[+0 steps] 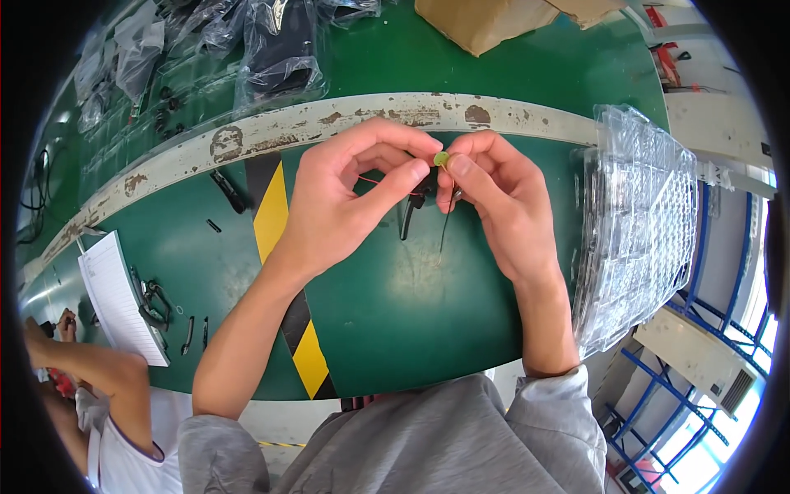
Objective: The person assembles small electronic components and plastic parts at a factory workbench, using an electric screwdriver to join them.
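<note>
Left hand (pixel 346 198) and right hand (pixel 494 198) meet above the green conveyor belt (pixel 411 313), fingertips of both pinched together on a small yellow-green component (pixel 442 158) trailing red and black leads. Step judged: fitting the part; next calls for steady alignment.

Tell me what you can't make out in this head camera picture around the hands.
- Small green piece: head view, too small, pinched between both hands' fingertips; its kind is unclear.
- Red wire: runs behind the left hand, so its end is hidden.
- Black wires: upper ends covered by the right hand.
- Clear plastic trays: contents blurred by glare.
</note>
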The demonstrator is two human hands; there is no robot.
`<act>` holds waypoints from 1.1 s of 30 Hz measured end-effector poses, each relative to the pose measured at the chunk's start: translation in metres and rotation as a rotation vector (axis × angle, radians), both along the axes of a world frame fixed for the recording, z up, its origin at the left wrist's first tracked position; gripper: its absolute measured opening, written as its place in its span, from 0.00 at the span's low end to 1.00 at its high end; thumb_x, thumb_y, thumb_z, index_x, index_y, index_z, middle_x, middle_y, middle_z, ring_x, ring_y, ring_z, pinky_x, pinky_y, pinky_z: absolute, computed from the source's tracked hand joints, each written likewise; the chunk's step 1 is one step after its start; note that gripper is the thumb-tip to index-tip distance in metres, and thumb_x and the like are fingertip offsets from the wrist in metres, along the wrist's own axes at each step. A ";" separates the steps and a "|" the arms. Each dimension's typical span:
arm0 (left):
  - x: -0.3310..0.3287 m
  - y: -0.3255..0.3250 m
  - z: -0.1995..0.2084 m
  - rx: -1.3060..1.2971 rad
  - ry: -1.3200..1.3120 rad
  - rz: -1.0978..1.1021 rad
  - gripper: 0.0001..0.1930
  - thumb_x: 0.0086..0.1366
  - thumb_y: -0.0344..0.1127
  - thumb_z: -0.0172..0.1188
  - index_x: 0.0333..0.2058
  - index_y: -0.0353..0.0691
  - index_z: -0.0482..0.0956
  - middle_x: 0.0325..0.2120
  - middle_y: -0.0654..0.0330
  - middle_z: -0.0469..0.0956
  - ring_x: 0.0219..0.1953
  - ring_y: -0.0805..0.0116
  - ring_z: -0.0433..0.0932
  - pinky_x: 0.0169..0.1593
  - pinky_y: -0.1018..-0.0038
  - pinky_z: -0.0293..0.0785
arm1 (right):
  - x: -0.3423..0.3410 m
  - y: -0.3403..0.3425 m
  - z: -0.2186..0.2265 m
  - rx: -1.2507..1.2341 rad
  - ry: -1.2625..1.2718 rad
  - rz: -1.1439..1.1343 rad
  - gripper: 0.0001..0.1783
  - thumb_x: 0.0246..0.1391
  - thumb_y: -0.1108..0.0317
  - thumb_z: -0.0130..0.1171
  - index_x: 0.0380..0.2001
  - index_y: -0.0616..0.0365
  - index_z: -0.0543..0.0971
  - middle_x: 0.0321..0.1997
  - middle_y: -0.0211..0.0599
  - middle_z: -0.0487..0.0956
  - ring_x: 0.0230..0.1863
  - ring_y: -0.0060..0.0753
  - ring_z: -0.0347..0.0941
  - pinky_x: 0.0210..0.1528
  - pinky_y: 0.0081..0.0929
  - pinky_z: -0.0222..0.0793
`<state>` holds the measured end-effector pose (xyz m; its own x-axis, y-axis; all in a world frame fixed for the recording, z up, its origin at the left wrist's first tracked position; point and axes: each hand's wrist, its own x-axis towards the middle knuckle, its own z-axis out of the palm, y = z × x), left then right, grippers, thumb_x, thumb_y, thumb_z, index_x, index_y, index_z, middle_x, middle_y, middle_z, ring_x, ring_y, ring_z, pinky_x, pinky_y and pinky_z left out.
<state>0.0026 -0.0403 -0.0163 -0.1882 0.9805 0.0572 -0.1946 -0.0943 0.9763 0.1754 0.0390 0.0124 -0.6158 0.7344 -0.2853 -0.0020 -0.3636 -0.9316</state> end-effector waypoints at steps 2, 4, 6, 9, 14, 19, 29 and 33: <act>0.000 0.000 -0.001 0.011 0.016 -0.013 0.10 0.66 0.24 0.61 0.45 0.32 0.81 0.38 0.59 0.83 0.37 0.75 0.81 0.45 0.76 0.77 | 0.000 0.000 0.000 -0.010 0.010 0.004 0.07 0.66 0.70 0.56 0.41 0.64 0.75 0.33 0.34 0.79 0.33 0.25 0.74 0.38 0.24 0.69; 0.000 0.000 -0.003 0.045 0.043 -0.016 0.12 0.65 0.23 0.62 0.47 0.32 0.81 0.38 0.59 0.82 0.36 0.75 0.81 0.42 0.78 0.77 | 0.000 -0.001 -0.001 -0.030 0.033 0.001 0.08 0.66 0.71 0.57 0.42 0.64 0.75 0.34 0.35 0.79 0.33 0.25 0.74 0.38 0.24 0.69; -0.001 0.000 0.001 0.029 0.044 -0.031 0.13 0.64 0.21 0.61 0.48 0.30 0.80 0.40 0.58 0.81 0.38 0.74 0.81 0.44 0.77 0.77 | 0.000 -0.001 -0.001 -0.031 0.050 -0.002 0.08 0.65 0.71 0.57 0.43 0.64 0.74 0.34 0.35 0.79 0.33 0.25 0.73 0.38 0.24 0.69; -0.001 0.000 0.000 0.036 0.062 -0.034 0.14 0.63 0.20 0.63 0.48 0.31 0.81 0.41 0.57 0.81 0.38 0.74 0.81 0.43 0.78 0.77 | 0.002 0.000 -0.003 -0.030 0.075 0.013 0.09 0.65 0.71 0.58 0.45 0.64 0.73 0.35 0.36 0.80 0.33 0.25 0.73 0.38 0.24 0.69; -0.002 0.000 -0.005 0.072 0.097 -0.023 0.14 0.61 0.19 0.65 0.46 0.33 0.84 0.40 0.58 0.81 0.35 0.74 0.81 0.40 0.80 0.77 | 0.001 -0.001 -0.004 -0.018 0.083 0.023 0.09 0.65 0.72 0.57 0.45 0.64 0.73 0.35 0.36 0.80 0.34 0.24 0.74 0.38 0.23 0.69; -0.005 -0.001 -0.003 0.084 0.188 -0.040 0.13 0.63 0.15 0.59 0.46 0.30 0.81 0.42 0.56 0.79 0.39 0.73 0.79 0.43 0.78 0.74 | 0.001 -0.001 -0.003 0.011 0.099 0.041 0.09 0.64 0.73 0.57 0.45 0.64 0.73 0.34 0.35 0.80 0.34 0.25 0.74 0.39 0.23 0.69; -0.003 0.000 -0.007 0.095 0.215 -0.020 0.11 0.63 0.15 0.58 0.44 0.28 0.80 0.41 0.55 0.79 0.37 0.70 0.81 0.42 0.77 0.77 | 0.005 0.000 -0.004 0.097 0.090 0.018 0.13 0.59 0.77 0.60 0.47 0.65 0.73 0.39 0.36 0.79 0.39 0.24 0.75 0.42 0.24 0.72; 0.000 0.001 -0.005 0.090 0.194 -0.013 0.11 0.64 0.15 0.58 0.44 0.28 0.80 0.40 0.53 0.79 0.35 0.67 0.82 0.40 0.76 0.78 | 0.005 0.001 -0.003 0.165 0.075 0.028 0.13 0.59 0.78 0.60 0.46 0.66 0.73 0.39 0.36 0.79 0.40 0.24 0.75 0.44 0.24 0.72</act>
